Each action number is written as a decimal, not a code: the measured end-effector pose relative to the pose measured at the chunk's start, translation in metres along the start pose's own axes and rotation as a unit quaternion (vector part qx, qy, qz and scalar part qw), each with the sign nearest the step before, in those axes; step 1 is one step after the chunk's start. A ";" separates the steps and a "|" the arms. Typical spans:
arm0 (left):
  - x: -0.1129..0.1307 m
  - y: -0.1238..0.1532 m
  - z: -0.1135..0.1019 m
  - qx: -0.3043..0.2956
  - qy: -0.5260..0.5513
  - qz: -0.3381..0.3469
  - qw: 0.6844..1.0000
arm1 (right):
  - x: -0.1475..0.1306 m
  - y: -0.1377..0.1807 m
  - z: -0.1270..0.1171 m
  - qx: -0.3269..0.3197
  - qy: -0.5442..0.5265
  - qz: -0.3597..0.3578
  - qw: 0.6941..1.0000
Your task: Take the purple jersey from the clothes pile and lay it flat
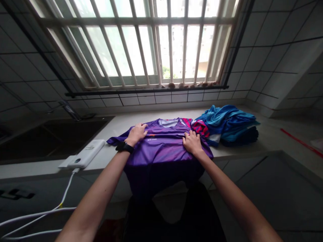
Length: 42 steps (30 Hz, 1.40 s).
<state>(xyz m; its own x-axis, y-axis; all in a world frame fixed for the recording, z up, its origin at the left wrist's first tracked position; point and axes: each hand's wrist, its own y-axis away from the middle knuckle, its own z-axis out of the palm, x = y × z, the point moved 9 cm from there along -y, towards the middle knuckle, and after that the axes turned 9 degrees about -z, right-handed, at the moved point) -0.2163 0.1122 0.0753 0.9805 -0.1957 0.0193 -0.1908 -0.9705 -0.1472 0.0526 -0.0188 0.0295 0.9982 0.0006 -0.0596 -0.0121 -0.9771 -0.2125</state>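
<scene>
both grips, left hand [136,133] and right hand [192,142], press open and flat on the purple shirt [164,151] beneath them, gripping nothing.

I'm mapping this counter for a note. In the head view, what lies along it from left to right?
Sink → white power bank → left hand → right hand → blue clothes pile → red strip. Both hands rest flat on the purple shirt.

purple shirt [161,151] | chest print | small white lettering, too blurred to read
</scene>
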 end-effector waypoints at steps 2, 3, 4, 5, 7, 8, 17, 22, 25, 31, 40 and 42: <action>0.024 0.001 0.021 -0.054 0.010 0.031 0.998 | 0.000 0.000 0.000 0.001 0.003 -0.005 1.000; 0.029 0.000 0.029 -0.059 0.012 0.023 0.998 | 0.000 0.000 0.001 0.001 0.002 -0.010 1.000; 0.031 0.000 0.034 -0.051 0.016 0.009 0.999 | -0.002 0.000 0.001 0.002 0.000 -0.020 1.000; 0.030 0.000 0.037 -0.035 0.021 -0.003 0.999 | -0.006 0.000 0.001 0.003 -0.005 -0.036 0.999; 0.027 0.000 0.039 0.005 0.033 -0.016 0.999 | -0.017 0.000 0.000 0.004 -0.028 -0.098 0.995; 0.024 0.000 0.040 0.017 0.038 -0.020 0.999 | -0.024 0.000 0.000 0.001 -0.045 -0.143 0.989; 0.010 -0.005 0.035 0.047 0.066 -0.060 0.995 | 0.079 -0.029 -0.041 0.031 -0.019 0.065 0.997; 0.000 -0.006 0.032 0.057 0.077 -0.084 0.992 | 0.096 -0.048 -0.031 -0.078 0.005 0.082 0.994; -0.003 -0.005 0.031 0.057 0.083 -0.084 0.991 | 0.091 -0.059 -0.072 0.114 0.063 0.091 0.987; -0.011 -0.004 0.031 0.057 0.095 -0.114 0.987 | 0.071 -0.083 -0.053 -0.034 0.057 0.061 0.996; -0.031 0.001 0.024 0.107 0.134 -0.188 0.967 | -0.019 -0.079 -0.001 0.076 -0.066 -0.034 0.994; -0.031 0.003 0.021 0.121 0.138 -0.191 0.964 | -0.014 -0.077 0.010 0.069 -0.075 -0.016 0.995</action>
<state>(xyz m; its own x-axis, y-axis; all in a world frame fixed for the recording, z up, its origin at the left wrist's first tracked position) -0.2463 0.1181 0.0539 0.9204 0.1076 0.3759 0.2320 -0.9242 -0.3035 0.0387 0.0590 0.0367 0.9785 0.0728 -0.1928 0.0014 -0.9377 -0.3473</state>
